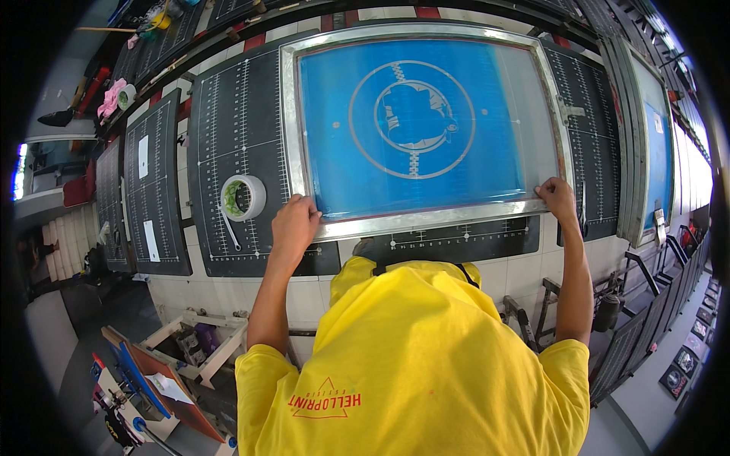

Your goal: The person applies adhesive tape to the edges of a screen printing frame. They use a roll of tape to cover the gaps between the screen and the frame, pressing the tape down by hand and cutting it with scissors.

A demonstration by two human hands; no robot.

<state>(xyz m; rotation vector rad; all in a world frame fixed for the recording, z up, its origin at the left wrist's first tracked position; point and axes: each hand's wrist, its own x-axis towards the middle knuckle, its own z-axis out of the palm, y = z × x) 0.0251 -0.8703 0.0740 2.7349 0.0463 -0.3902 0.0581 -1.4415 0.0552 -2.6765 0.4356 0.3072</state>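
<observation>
A screen printing frame [426,225] with an aluminium rim lies before me on the black platens. Its blue-coated mesh [327,152] carries a pale round design with rings and a central figure. My left hand [296,226] is closed on the rim at the near left corner, fingers curled over the metal. At the near right corner, my right hand [558,199] grips the rim in the same way. The undersides of both grips are hidden.
On the black gridded platen [217,144] left of the frame sit a roll of tape [255,199] and a small metal wrench [230,230]. Another blue screen [654,159] stands at the right. A wooden rack [217,342] is low on the left.
</observation>
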